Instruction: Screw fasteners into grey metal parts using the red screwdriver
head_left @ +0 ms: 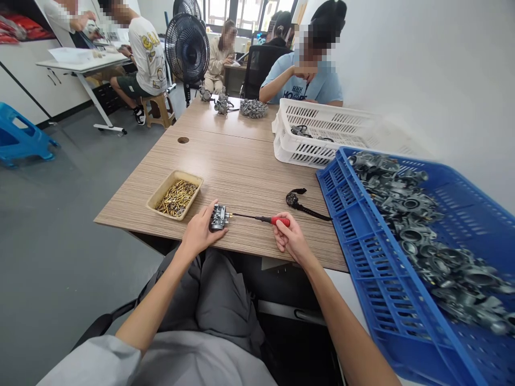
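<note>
My left hand (201, 229) grips a small grey metal carburetor body (219, 216) on the table near its front edge, thumb and fingers on either side. In my right hand (290, 236) is a screwdriver (279, 221) with a red handle, lying nearly level. Its long dark shaft points left, and the tip meets a small brass piece (230, 215) on the carburetor's right side. Whether the brass piece is fully seated cannot be made out. Left of the carburetor stands a cream tray (151, 205) holding many small brass parts (177, 198).
A blue crate (346, 225) full of carburetors stands at the right, with a white crate (298, 153) behind it. A black wristwatch (293, 200) lies beside the blue crate. More carburetors (253, 109) sit at the far end, where a person in light blue (281, 75) works.
</note>
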